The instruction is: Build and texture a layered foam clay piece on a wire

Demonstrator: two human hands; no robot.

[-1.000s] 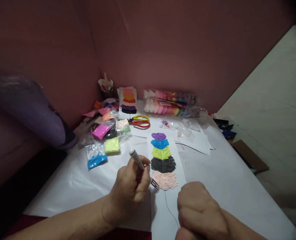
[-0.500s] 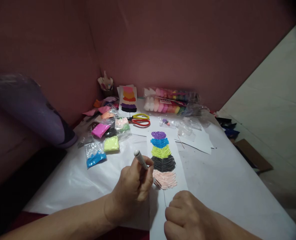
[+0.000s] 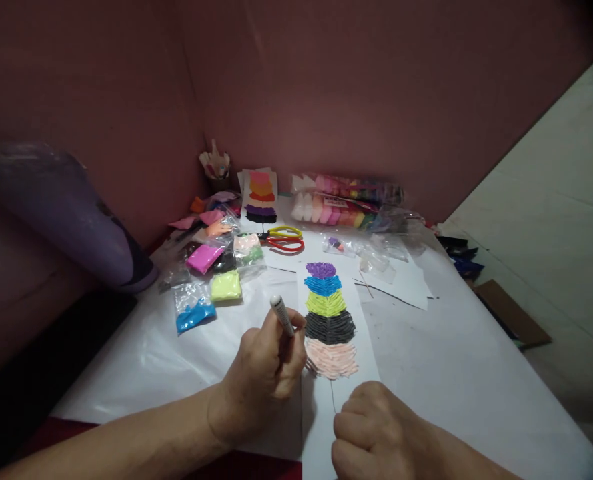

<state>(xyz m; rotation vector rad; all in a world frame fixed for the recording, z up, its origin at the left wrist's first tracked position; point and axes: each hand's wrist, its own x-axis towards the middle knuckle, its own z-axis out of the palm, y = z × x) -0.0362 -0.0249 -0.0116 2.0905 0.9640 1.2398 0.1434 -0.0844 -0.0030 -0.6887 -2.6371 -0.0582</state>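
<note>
My left hand (image 3: 263,370) is closed around a fork with a white, dark-patterned handle (image 3: 282,315), its rounded end pointing up. The fork's tines are mostly hidden at the left edge of the pale pink band of clay (image 3: 333,360). This band is the lowest on a long white paper strip (image 3: 321,427); above it come black (image 3: 330,328), yellow-green (image 3: 325,304), blue (image 3: 323,285) and purple (image 3: 321,269) bands, with streaked surfaces. A thin line runs down below the pink. My right hand (image 3: 376,433) rests as a fist on the strip's lower right side, its fingertips hidden.
Clay packets, including blue (image 3: 195,316), yellow (image 3: 226,285) and magenta (image 3: 205,258), lie at left. Scissors (image 3: 285,240), a finished-looking banded card (image 3: 261,197) and bags of coloured clay (image 3: 343,200) stand behind. Plastic wrappers (image 3: 376,263) lie at right.
The fork's tines, partly seen before over the pink clay's left edge, are now mostly hidden beside my left hand. The view has shifted slightly; my right hand stays in place.
</note>
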